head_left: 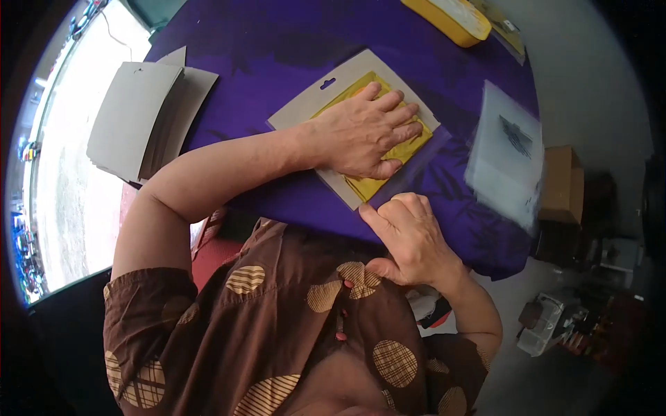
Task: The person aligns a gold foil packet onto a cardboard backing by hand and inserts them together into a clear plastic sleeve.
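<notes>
On the purple-covered table (263,104) lies a flat package: a pale card (357,64) with a hang hole, a folded yellow item (409,147) on it, and a clear plastic sleeve (433,143) showing past the card's edge. My left hand (364,128) lies flat across the yellow item, fingers spread. Beside the package's near corner is my right hand (409,236), its index fingertip touching that corner. The other right fingers curl under, and the thumb stands apart from the index. Whatever the curled fingers may hold is hidden.
A stack of pale cards (135,114) stands at the table's left. Clear plastic sleeves (503,163) are piled at the right edge, beside a cardboard box (560,184). A yellow tub (451,21) with white contents sits at the far edge.
</notes>
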A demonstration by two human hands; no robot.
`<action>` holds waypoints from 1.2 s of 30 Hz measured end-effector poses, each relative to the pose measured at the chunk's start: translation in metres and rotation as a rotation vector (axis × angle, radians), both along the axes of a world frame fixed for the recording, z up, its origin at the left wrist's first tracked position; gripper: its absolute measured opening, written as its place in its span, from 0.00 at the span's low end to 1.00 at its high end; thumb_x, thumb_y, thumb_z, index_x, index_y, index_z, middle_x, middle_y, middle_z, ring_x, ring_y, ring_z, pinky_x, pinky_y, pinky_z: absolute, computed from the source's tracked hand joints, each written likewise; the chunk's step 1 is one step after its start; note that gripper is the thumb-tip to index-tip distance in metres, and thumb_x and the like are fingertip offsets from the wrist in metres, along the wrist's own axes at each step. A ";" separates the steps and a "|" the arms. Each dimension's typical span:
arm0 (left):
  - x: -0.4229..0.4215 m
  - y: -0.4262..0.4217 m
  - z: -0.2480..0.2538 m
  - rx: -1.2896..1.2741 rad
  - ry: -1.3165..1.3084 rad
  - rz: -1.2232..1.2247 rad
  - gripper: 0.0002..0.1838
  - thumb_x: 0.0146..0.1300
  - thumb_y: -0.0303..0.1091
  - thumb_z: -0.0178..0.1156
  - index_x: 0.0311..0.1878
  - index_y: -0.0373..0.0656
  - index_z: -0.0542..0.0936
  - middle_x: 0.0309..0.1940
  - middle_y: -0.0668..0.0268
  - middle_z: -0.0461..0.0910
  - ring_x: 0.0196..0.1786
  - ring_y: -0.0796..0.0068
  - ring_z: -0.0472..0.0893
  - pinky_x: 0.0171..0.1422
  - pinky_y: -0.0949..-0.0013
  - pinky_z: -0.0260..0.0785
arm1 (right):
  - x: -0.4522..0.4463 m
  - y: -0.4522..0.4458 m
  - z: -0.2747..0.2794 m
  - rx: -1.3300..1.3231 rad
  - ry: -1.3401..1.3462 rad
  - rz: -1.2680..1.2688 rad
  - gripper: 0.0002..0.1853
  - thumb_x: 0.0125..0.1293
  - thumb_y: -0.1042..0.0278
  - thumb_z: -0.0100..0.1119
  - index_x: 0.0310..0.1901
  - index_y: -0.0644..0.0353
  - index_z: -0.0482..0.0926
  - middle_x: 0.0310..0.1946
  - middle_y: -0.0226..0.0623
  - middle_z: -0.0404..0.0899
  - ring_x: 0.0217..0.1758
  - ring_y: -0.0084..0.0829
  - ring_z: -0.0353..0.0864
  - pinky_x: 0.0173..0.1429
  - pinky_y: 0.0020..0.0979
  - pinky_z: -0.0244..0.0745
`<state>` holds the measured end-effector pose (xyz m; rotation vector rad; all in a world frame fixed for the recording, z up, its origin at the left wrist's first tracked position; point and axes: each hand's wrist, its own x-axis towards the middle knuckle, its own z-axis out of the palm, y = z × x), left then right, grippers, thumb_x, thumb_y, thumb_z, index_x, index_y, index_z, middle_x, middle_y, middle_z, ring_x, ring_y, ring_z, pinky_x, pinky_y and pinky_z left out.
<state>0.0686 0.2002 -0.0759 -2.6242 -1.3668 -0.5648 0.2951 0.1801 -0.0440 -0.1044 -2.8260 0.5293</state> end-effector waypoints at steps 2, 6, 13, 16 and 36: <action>0.000 0.000 0.001 0.003 0.010 -0.009 0.31 0.61 0.51 0.57 0.63 0.41 0.73 0.64 0.56 0.71 0.62 0.56 0.70 0.68 0.52 0.60 | 0.009 -0.005 0.004 -0.062 0.118 -0.048 0.33 0.72 0.37 0.46 0.47 0.67 0.79 0.35 0.39 0.71 0.42 0.41 0.70 0.49 0.41 0.66; 0.002 -0.001 0.004 -0.010 0.013 -0.016 0.30 0.61 0.48 0.55 0.64 0.42 0.72 0.63 0.54 0.70 0.62 0.54 0.70 0.68 0.50 0.61 | 0.031 -0.030 0.009 -0.398 0.357 -0.152 0.23 0.75 0.54 0.48 0.36 0.67 0.82 0.24 0.37 0.71 0.28 0.38 0.71 0.36 0.38 0.67; 0.027 -0.020 0.005 0.020 0.036 0.129 0.28 0.63 0.45 0.53 0.63 0.40 0.71 0.61 0.50 0.70 0.59 0.53 0.70 0.64 0.50 0.62 | 0.067 -0.078 -0.016 -1.358 -0.035 -0.574 0.27 0.80 0.53 0.46 0.37 0.73 0.83 0.22 0.27 0.77 0.28 0.17 0.73 0.36 0.24 0.70; 0.053 -0.044 0.007 -0.001 0.040 0.248 0.28 0.64 0.46 0.54 0.62 0.38 0.71 0.60 0.49 0.70 0.56 0.53 0.71 0.59 0.50 0.63 | 0.057 -0.093 -0.035 -1.358 0.190 -0.524 0.27 0.79 0.51 0.46 0.44 0.73 0.83 0.25 0.30 0.81 0.30 0.18 0.74 0.36 0.24 0.69; 0.048 -0.071 0.033 -0.005 -0.252 0.435 0.30 0.58 0.45 0.67 0.56 0.31 0.75 0.49 0.48 0.78 0.55 0.52 0.76 0.59 0.54 0.70 | 0.073 -0.096 -0.049 -1.427 0.511 -0.699 0.12 0.71 0.65 0.61 0.32 0.63 0.82 0.26 0.31 0.82 0.24 0.19 0.78 0.28 0.19 0.72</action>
